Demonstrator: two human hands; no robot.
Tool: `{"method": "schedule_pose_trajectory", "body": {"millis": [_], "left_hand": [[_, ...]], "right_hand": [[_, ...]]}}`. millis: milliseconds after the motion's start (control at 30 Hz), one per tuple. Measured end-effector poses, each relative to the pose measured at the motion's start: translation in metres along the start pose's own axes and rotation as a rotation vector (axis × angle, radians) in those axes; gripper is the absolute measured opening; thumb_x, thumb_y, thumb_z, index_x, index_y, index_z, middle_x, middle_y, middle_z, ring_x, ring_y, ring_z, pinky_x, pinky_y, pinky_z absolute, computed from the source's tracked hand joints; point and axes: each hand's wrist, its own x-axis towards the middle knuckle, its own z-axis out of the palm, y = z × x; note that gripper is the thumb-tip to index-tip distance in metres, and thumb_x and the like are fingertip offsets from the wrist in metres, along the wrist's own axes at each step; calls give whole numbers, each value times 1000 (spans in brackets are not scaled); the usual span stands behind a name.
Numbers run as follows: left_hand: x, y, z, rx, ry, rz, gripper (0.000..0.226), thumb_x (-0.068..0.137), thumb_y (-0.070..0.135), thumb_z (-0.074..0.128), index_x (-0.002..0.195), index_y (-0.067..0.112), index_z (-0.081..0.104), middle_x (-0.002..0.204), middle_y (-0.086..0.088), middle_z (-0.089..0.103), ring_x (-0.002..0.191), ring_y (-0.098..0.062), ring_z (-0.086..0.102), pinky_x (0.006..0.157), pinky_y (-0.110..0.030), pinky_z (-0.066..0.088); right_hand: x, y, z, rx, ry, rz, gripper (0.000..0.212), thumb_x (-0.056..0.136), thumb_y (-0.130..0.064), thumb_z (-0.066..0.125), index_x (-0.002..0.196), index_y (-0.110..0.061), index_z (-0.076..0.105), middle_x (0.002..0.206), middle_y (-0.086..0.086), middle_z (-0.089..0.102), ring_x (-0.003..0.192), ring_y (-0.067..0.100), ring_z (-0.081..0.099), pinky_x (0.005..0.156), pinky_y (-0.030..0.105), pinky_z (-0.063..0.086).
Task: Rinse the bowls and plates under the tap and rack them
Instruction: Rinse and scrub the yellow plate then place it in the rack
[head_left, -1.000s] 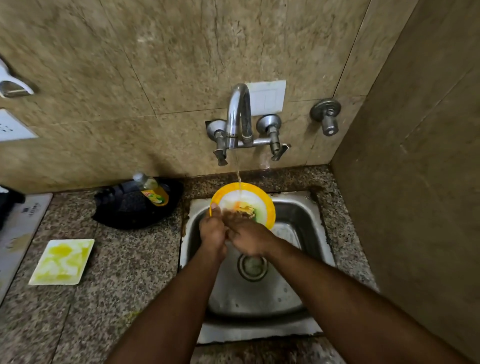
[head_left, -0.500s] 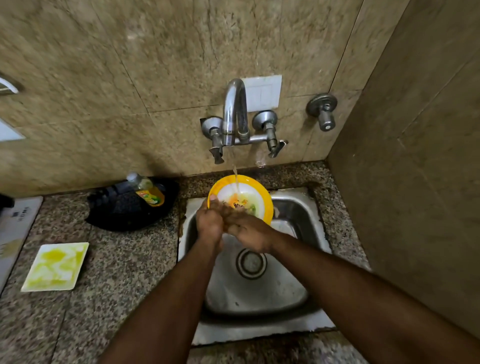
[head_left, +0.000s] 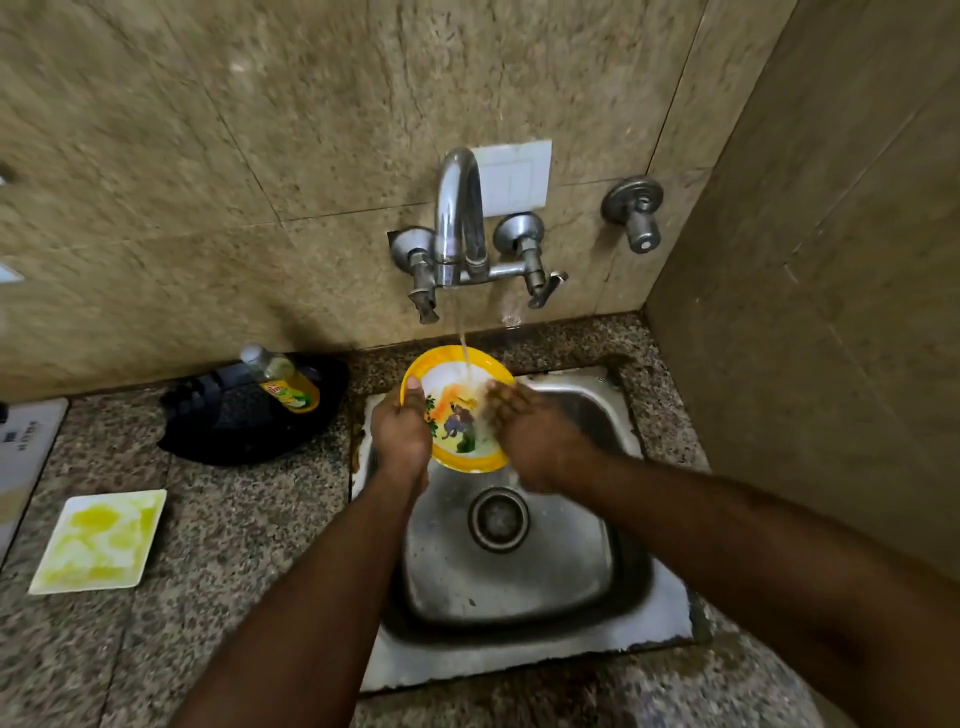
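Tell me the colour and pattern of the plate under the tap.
Yellow rim, white centre with a colourful picture on the plate; seen in the head view.

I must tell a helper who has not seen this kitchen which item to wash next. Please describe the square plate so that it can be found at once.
Start at the steel sink and look left along the speckled granite counter. Past the black pan with the soap bottle lies the square plate, nearer the front edge. It alone is flat, white and square, smeared yellow-green.

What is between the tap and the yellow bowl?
Only a thin stream of water, falling from the tap into the yellow bowl, in the head view.
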Motion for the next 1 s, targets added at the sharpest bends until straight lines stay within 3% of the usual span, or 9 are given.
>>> {"method": "schedule_pose_trajectory", "body": {"millis": [133, 233, 333, 400, 500, 633, 733, 900, 1000], "left_hand": [[3, -28, 7, -5, 61, 16, 74, 85, 80, 48, 117, 17, 71, 110, -5, 75, 104, -30, 69, 97, -51, 57], [1, -44, 4, 24, 39, -1, 73, 85, 78, 45, 117, 18, 73, 110, -5, 76, 104, -27, 71, 96, -51, 57], [-15, -26, 7, 35, 17, -13, 47, 96, 59, 52, 101, 18, 75, 102, -6, 76, 97, -23, 71, 93, -49, 59], [-17, -21, 11, -18, 4, -45, 40, 97, 57, 53, 86, 23, 72, 87, 0, 75, 82, -10, 73, 81, -43, 64], [-4, -18, 11, -29, -16, -22, 37, 96, 58, 53, 89, 28, 73, 84, 4, 74, 85, -16, 73, 80, -45, 64], [1, -11, 1, -80, -15, -14, 34, 108, 32, 50, 102, 6, 71, 85, -1, 73, 83, -19, 70, 74, -29, 59], [5, -20, -9, -118, -8, -74, 30, 108, 33, 49, 105, 11, 69, 96, -8, 74, 91, -27, 71, 79, -35, 61], [-3, -22, -8, -80, 7, -157, 33, 106, 40, 53, 91, 17, 69, 93, -5, 71, 96, -32, 67, 89, -48, 58], [-13, -21, 6, -128, -48, -214, 38, 104, 45, 55, 80, 21, 73, 87, 3, 74, 96, -31, 71, 89, -53, 60]], "right_hand": [[-12, -64, -9, 491, -35, 171, 91, 75, -52, 55, 152, -6, 40, 155, 23, 41, 143, 38, 36, 121, 42, 24], [-1, -64, -9, 669, -72, 236, 70, 93, -50, 35, 156, -18, 35, 155, 17, 44, 138, 38, 45, 111, 43, 38], [15, -54, -7, 828, -113, 439, 82, 96, -71, 5, 161, -25, 25, 167, 13, 23, 155, 32, 20, 124, 50, 14], [28, -52, -8, 795, -72, 464, 79, 100, -65, 4, 163, -18, 14, 170, 13, 3, 158, 30, -5, 125, 51, -7], [39, -48, -15, 803, 62, 353, 72, 106, -53, 16, 163, -12, 3, 169, 15, -12, 157, 28, -15, 126, 49, -4], [36, -50, -23, 951, 219, 60, 53, 107, -36, 34, 157, -18, 36, 169, 10, 20, 157, 24, 15, 125, 49, 18], [20, -52, -16, 962, 198, -110, 54, 105, -46, 34, 154, -24, 44, 163, -2, 36, 152, 16, 28, 125, 43, 23], [2, -30, -13, 633, 122, 44, 54, 106, -47, 28, 153, -24, 44, 163, 3, 36, 151, 22, 31, 122, 39, 28], [19, -33, -10, 630, -45, 256, 74, 104, -54, 19, 162, -8, 16, 170, 14, 3, 158, 31, 3, 127, 47, 7]]}}
